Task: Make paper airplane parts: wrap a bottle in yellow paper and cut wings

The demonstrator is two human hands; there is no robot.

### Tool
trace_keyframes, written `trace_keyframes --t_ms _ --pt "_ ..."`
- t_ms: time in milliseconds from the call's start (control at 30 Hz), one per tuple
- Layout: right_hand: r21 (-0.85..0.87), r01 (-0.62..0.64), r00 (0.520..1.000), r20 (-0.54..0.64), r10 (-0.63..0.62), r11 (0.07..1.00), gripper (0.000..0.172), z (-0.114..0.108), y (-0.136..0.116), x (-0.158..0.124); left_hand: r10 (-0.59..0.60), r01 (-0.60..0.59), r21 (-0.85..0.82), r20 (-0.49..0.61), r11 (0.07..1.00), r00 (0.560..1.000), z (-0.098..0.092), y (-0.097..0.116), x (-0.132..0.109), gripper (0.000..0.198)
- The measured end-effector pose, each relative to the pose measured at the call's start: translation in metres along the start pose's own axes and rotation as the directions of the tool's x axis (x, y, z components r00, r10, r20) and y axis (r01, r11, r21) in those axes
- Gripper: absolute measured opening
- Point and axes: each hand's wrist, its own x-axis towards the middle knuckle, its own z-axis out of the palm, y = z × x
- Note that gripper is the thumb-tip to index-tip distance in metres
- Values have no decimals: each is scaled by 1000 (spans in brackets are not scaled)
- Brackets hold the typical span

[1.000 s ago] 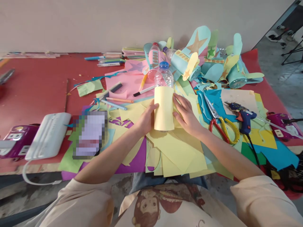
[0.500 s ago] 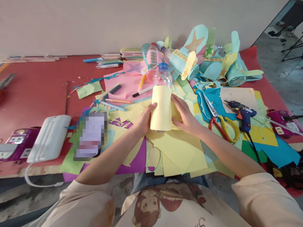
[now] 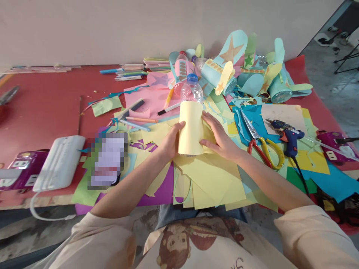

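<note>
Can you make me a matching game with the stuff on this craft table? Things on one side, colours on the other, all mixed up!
Things:
1. bottle cap
2. paper wrap on the bottle between the left hand and right hand
3. scissors handles
4. glue gun

Colours:
A. pale yellow
B. red and yellow
C. dark blue
D. light blue

Pairs: 1-D, 2-A, 3-B, 4-C

Pale yellow paper sleeve (image 3: 191, 127) on clear, blue-capped bottle (image 3: 192, 89); red-and-yellow scissors (image 3: 262, 143); blue glue gun (image 3: 288, 139); red table (image 3: 42, 104).
</note>
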Motion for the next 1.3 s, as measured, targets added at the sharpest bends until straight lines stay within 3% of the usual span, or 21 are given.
trace_keyframes --t_ms 200,567,733,900,1300 --pt "-72 4 998 59 0 997 78 -1 2 0 62 -63 0 91 998 994 -5 -3 0 58" --pt "-167 15 997 72 -3 986 80 5 10 1 2 -3 52 25 999 1000 -9 -3 -1 79" --pt "-179 29 997 70 -17 983 79 4 11 1 36 -38 43 66 998 997 -7 -2 -2 71" --pt "-179 50 998 49 -42 983 79 6 14 0 -23 21 13 91 1000 996 -6 4 -5 67" --pt "-221 57 996 86 -39 974 80 0 13 2 -88 88 13 10 996 996 -8 2 -3 72"
